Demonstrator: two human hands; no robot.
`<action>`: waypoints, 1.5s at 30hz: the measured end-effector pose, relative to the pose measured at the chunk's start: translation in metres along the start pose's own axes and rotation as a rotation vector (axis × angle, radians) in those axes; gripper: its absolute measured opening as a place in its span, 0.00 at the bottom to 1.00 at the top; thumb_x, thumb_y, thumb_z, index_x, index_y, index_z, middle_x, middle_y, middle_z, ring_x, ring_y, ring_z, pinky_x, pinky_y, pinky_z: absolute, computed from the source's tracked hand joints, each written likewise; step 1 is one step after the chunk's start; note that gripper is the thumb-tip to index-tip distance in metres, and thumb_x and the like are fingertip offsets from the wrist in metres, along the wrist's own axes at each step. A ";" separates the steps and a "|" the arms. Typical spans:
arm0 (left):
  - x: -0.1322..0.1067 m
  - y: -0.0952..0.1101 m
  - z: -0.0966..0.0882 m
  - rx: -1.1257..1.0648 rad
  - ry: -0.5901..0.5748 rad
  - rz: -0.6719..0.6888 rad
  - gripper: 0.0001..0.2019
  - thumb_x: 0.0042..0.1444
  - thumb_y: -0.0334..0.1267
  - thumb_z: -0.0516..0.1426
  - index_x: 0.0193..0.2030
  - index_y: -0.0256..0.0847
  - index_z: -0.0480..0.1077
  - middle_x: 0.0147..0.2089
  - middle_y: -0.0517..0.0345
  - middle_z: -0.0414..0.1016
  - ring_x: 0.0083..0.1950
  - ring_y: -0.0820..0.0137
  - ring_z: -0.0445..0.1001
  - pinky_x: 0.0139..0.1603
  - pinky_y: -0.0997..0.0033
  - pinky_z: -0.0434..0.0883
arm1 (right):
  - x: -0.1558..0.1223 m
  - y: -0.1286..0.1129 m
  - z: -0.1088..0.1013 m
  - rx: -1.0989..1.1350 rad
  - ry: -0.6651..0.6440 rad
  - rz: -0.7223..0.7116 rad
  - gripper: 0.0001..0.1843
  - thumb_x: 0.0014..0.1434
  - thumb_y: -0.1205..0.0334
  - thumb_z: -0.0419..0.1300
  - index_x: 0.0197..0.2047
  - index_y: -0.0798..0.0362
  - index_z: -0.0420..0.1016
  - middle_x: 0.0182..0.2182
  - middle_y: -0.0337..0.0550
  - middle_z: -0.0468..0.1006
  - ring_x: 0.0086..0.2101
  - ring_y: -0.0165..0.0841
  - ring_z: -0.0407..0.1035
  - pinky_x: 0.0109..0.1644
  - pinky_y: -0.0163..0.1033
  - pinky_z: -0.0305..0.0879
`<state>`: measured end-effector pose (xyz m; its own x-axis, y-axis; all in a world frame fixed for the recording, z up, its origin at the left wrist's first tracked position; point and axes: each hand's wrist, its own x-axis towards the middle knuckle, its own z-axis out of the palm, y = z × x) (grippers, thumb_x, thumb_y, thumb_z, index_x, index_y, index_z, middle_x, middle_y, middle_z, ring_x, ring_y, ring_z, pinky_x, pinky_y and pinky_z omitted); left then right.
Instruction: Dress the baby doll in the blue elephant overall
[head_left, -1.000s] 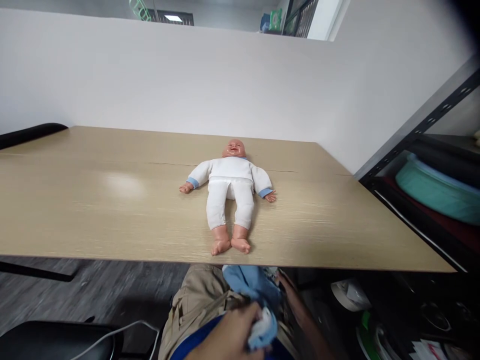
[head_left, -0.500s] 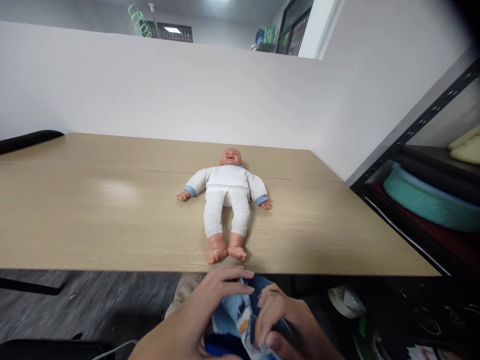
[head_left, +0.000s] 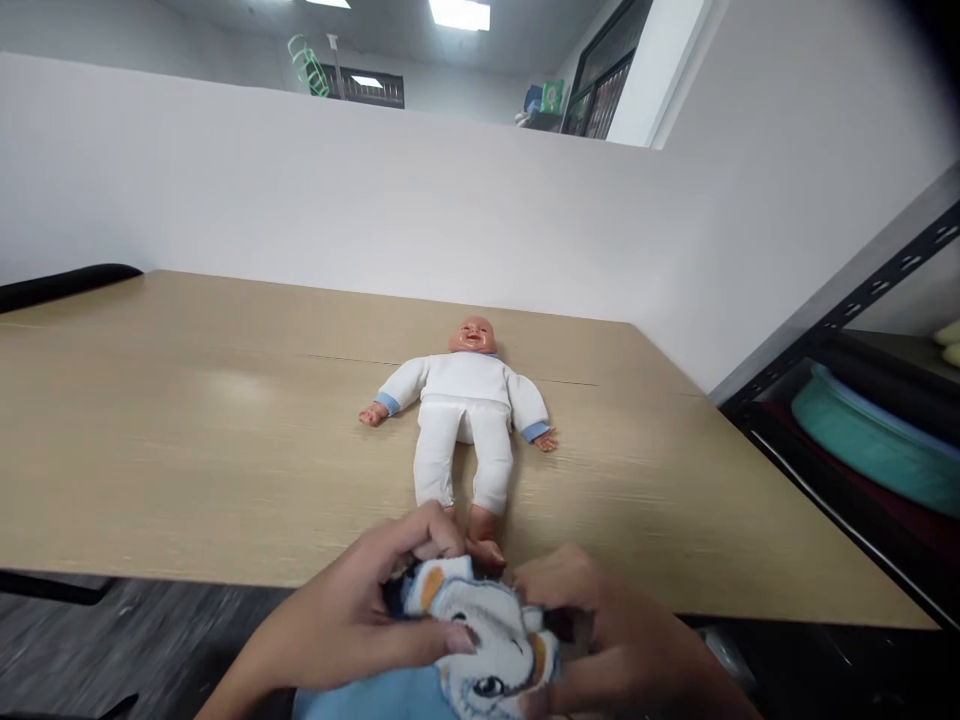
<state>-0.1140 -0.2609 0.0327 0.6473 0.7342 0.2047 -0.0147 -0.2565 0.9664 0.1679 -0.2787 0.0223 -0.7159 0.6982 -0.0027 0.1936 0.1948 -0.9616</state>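
Observation:
A blue piece of cloth with a white animal face (head_left: pixel 491 625) on it, which looks like a small garment, is held up near the table's front edge. My left hand (head_left: pixel 367 610) grips its left side, thumb lying over the face and fingers curled behind. My right hand (head_left: pixel 600 630) has its fingers closed on the right side of the cloth, partly blurred. Just beyond my hands a baby doll (head_left: pixel 465 380) lies on its back, in a white suit with blue cuffs. One of its bare feet is partly covered by my left hand.
The doll lies on a wooden table (head_left: pixel 225 450) that ends at a white partition (head_left: pixel 375 210). To the right stands a dark metal rack (head_left: pixel 847 310) with a teal basin (head_left: pixel 870 440) on a shelf. A black rounded object (head_left: pixel 67 285) is at the left edge.
My hands have lifted the cloth from below the table edge to near the doll's feet. Its animal face now shows, spread between both hands. The view has tilted up slightly.

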 end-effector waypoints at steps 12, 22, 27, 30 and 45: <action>0.037 0.012 -0.038 0.288 -0.124 -0.069 0.08 0.74 0.43 0.56 0.52 0.44 0.74 0.55 0.54 0.78 0.56 0.64 0.76 0.59 0.67 0.72 | 0.031 0.006 -0.057 0.084 -0.066 0.108 0.37 0.50 0.48 0.81 0.60 0.48 0.78 0.51 0.44 0.83 0.49 0.42 0.75 0.55 0.42 0.73; 0.060 0.013 -0.055 0.152 -0.133 -0.096 0.20 0.59 0.55 0.70 0.46 0.39 0.77 0.41 0.58 0.78 0.43 0.66 0.74 0.45 0.71 0.75 | 0.054 0.001 -0.074 0.259 0.090 -0.130 0.26 0.61 0.49 0.75 0.59 0.49 0.80 0.49 0.45 0.84 0.52 0.40 0.77 0.61 0.44 0.73; 0.079 0.017 -0.057 0.123 0.080 0.052 0.19 0.67 0.54 0.64 0.50 0.39 0.75 0.46 0.54 0.78 0.46 0.66 0.75 0.48 0.69 0.76 | 0.067 -0.001 -0.075 0.085 -0.038 -0.052 0.37 0.54 0.51 0.80 0.63 0.49 0.77 0.55 0.47 0.83 0.55 0.43 0.77 0.63 0.47 0.73; 0.088 0.021 -0.063 0.250 0.032 -0.041 0.19 0.70 0.54 0.60 0.54 0.40 0.74 0.47 0.55 0.77 0.47 0.66 0.74 0.48 0.71 0.76 | 0.074 -0.004 -0.073 -0.021 -0.041 -0.080 0.32 0.54 0.53 0.79 0.60 0.51 0.79 0.53 0.47 0.84 0.56 0.46 0.77 0.67 0.50 0.71; 0.086 0.001 -0.093 0.056 -0.196 -0.100 0.18 0.68 0.52 0.64 0.51 0.38 0.78 0.51 0.52 0.82 0.53 0.62 0.79 0.56 0.64 0.80 | 0.094 0.004 -0.092 0.217 -0.201 0.143 0.49 0.47 0.45 0.82 0.69 0.48 0.74 0.59 0.48 0.82 0.64 0.52 0.72 0.69 0.53 0.70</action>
<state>-0.1289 -0.1395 0.0658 0.7790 0.6232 0.0694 0.0959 -0.2277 0.9690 0.1628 -0.1486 0.0435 -0.8138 0.5540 -0.1753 0.1696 -0.0621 -0.9836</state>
